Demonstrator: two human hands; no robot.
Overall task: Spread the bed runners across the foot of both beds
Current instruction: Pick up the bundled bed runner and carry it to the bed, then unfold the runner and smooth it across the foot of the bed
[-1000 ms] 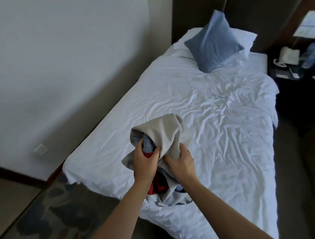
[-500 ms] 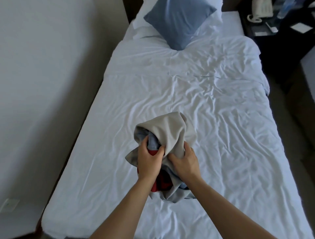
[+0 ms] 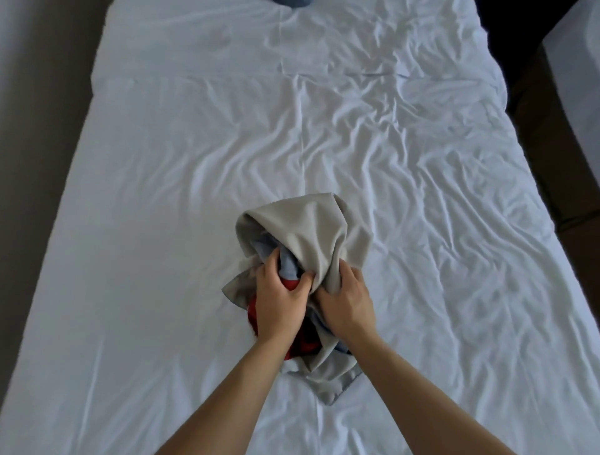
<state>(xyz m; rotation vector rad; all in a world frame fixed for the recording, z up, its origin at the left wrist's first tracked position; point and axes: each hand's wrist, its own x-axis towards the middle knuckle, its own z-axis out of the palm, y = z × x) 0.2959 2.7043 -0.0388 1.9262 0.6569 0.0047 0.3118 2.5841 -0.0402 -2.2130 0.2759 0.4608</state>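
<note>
I see the runner (image 3: 311, 237) as a crumpled bundle of cloth, not yet spread. Its outer face is pale grey-beige; light blue and bright red folds show inside the bunch. It sits over the middle of the bed (image 3: 162, 227), toward the near end, with a pointed grey corner trailing down onto the sheet between my forearms.

My left hand (image 3: 279, 298) grasps the bundle from the left side. Its fingers are curled into the blue and red folds, the thumb pressed against the grey cloth. My right hand (image 3: 349, 300) grasps the bundle just beside it, fingers clenched over a grey fold. The two hands nearly touch at the thumbs. Both bare forearms reach in from the bottom edge.

I cannot tell whether the bulk of the bundle rests on the sheet or is lifted slightly above it.

The bed fills almost the whole view. Its white sheet is smooth on the left and heavily wrinkled on the right. A straight fold line crosses the bed near the top.

At the top edge a sliver of a blue pillow (image 3: 292, 3) shows. A pale wall (image 3: 29, 97) runs along the left side. Dark floor (image 3: 552, 146) lies to the right, and the white corner of a second bed (image 3: 578, 55) appears at upper right.
</note>
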